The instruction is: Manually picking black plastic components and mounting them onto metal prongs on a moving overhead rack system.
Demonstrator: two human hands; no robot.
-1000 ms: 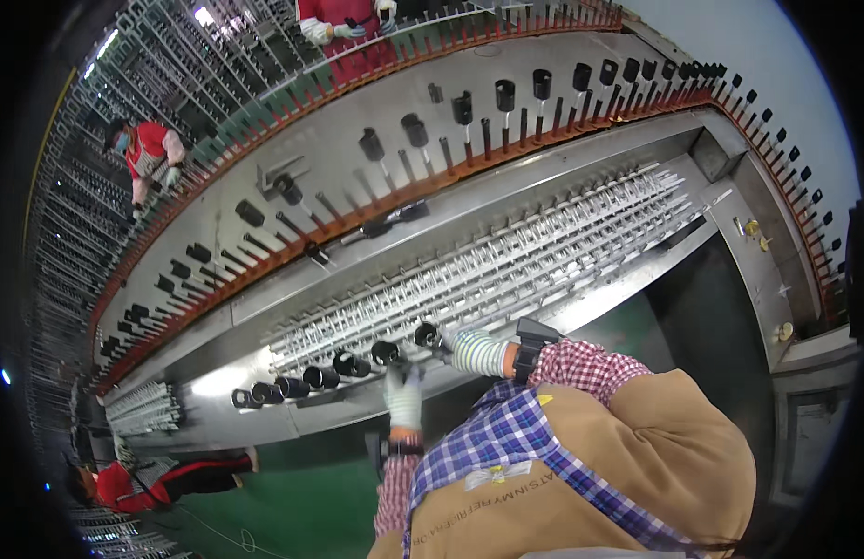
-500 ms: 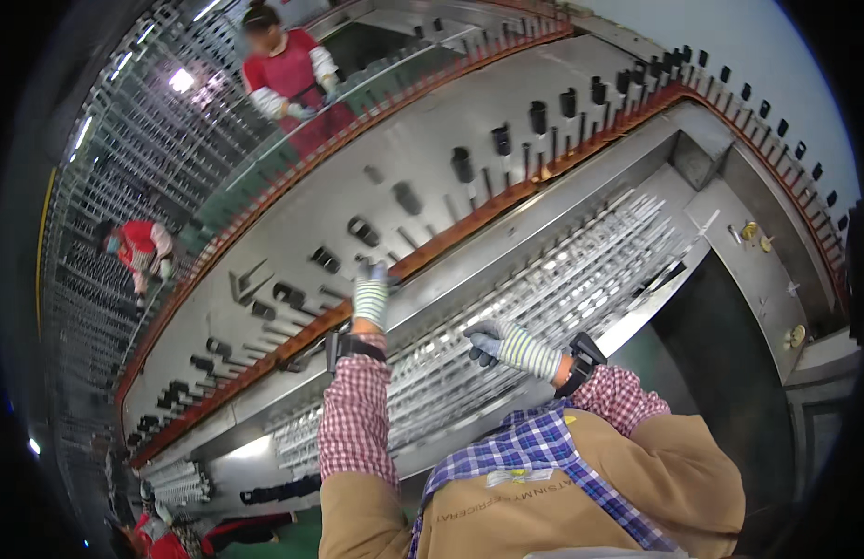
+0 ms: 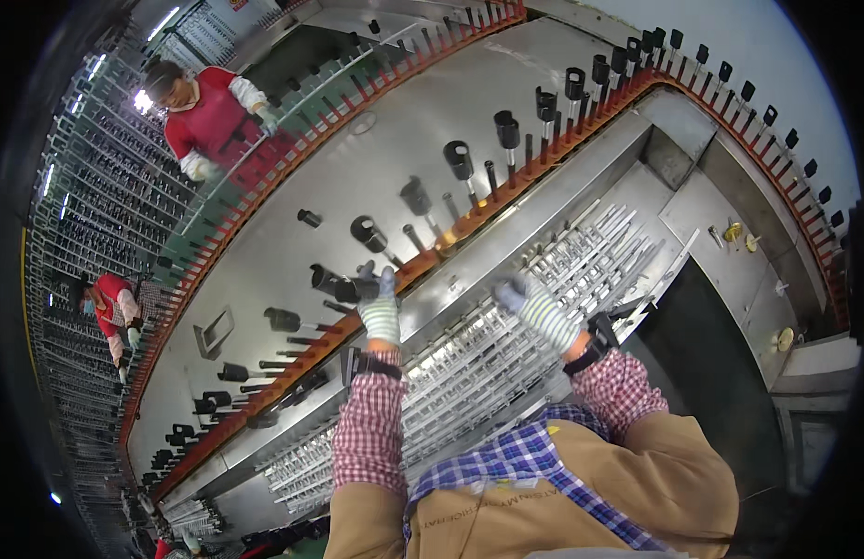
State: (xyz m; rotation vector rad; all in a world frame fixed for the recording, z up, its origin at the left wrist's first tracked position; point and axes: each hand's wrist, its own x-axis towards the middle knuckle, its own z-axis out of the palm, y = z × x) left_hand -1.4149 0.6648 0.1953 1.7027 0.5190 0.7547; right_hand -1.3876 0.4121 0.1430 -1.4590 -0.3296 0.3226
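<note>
My left hand [image 3: 382, 312], in a striped glove with grey fingertips, is closed round the near end of a black tubular part [image 3: 331, 279] above the orange conveyor edge. A similar black part [image 3: 368, 233] stands on a spindle just beyond it. My right hand [image 3: 546, 312], gloved alike, hovers over a rack of silvery metal bars [image 3: 469, 368]. Its fingers are curled together, and whether anything is between them is hidden.
A curved orange track [image 3: 492, 200] carries several upright spindles with black parts. Beyond it lies a metal table [image 3: 264, 252] with a small metal bracket [image 3: 214, 333]. Across the line stands a co-worker in red [image 3: 213, 121]; another [image 3: 110, 307] is at far left. Brass-coloured fittings [image 3: 733, 233] lie at right.
My view has shifted. My left hand now has the black part in its fingers. My right hand has moved up and rightward over the bars. The parts on the track have changed position.
</note>
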